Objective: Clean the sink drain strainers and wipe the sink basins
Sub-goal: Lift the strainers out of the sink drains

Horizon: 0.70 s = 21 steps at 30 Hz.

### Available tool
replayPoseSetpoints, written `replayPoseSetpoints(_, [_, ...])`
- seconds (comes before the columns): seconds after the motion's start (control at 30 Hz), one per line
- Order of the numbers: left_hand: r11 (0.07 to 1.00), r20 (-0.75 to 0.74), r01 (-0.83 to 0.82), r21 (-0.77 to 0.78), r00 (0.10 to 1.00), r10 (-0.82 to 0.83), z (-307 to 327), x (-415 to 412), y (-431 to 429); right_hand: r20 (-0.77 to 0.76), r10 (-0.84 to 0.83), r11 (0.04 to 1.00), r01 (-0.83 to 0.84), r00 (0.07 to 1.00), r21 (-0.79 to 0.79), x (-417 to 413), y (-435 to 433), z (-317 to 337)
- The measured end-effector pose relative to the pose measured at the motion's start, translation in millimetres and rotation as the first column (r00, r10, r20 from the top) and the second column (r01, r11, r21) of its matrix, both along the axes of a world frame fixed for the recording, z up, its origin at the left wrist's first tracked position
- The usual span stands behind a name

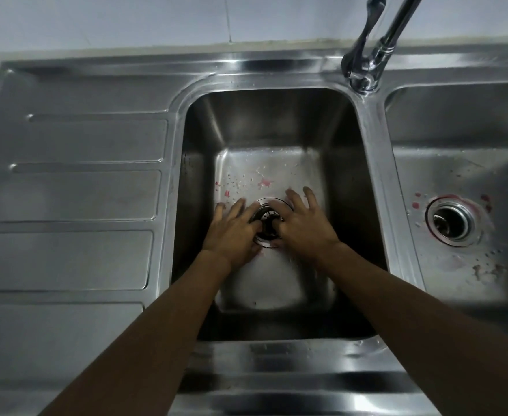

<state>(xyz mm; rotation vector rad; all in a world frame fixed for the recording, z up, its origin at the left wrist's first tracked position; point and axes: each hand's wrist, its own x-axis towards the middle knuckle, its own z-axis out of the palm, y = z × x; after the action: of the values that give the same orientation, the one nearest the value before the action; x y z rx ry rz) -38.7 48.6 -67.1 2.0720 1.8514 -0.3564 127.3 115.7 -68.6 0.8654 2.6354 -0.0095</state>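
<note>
Your left hand (pixel 234 232) and right hand (pixel 303 226) flank the strainer (pixel 266 219) mid-frame. Whether either grips it, I cannot tell.

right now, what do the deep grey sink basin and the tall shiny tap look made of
The deep grey sink basin looks like brushed stainless steel, satin finish: soft, streaky reflections. The tall shiny tap is likely chrome-plated or polished metal: mirror-bright highlights.

Brushed stainless steel, satin-sheened and water-beaded, forms the deep basin (pixel 276 121), the second basin (pixel 456 163) and the ribbed drainboard (pixel 76 199); the perforated strainer (pixel 267 217) is bright metal, the tap (pixel 363 67) mirror-polished chrome, the wall tiles (pixel 127 19) smooth, pale, faintly glossy.
</note>
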Motion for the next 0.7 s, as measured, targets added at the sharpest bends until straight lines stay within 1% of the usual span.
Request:
replayPoseSetpoints(0.1, [0.998,0.072,-0.035,0.043,0.997,0.032,4.2,-1.2,-0.7,-0.019,0.033,0.999,-0.033,0.999,0.042,1.0,-1.2,3.5])
replayPoseSetpoints(0.17, [0.992,0.156,-0.106,0.067,0.983,0.094,9.1,-1.4,-1.0,-0.021,0.091,0.991,-0.088,0.996,0.104,1.1,-3.1,7.2])
replayPoseSetpoints(0.23, [0.977,0.281,-0.212,0.038,0.94,0.193,15.6,0.5,-0.4,0.026,0.151,0.976,-0.153,0.988,0.152,0.0,-4.9,10.8])
replayPoseSetpoints(0.3, [0.961,0.359,-0.277,0.019,0.899,0.252,21.4,1.6,2.2,0.054,0.185,0.961,-0.192,0.981,0.2,0.1,-3.3,16.7])
replayPoseSetpoints(0.37, [0.954,0.355,-0.297,0.029,0.896,0.268,27.1,1.8,5.3,0.01,0.208,0.952,-0.205,0.978,0.226,1.8,0.8,24.2])
replayPoseSetpoints(0.47, [0.96,0.243,-0.247,0.131,0.947,0.211,35.5,1.8,9.9,-0.091,0.207,0.955,-0.181,0.974,0.234,3.5,7.1,38.2])
replayPoseSetpoints(0.5, [0.958,0.216,-0.23,0.171,0.957,0.191,40.2,2.0,11.1,-0.106,0.203,0.953,-0.171,0.974,0.248,4.5,8.4,44.0])
replayPoseSetpoints(0.57, [0.947,0.209,-0.216,0.237,0.963,0.168,54.3,1.7,14.9,-0.126,0.195,0.945,-0.152,0.973,0.289,7.3,11.2,57.2])
replayPoseSetpoints(0.7, [0.935,0.168,-0.132,0.329,0.983,0.079,103.5,5.8,28.2,-0.145,0.149,0.934,-0.091,0.978,0.345,26.2,21.2,101.8])
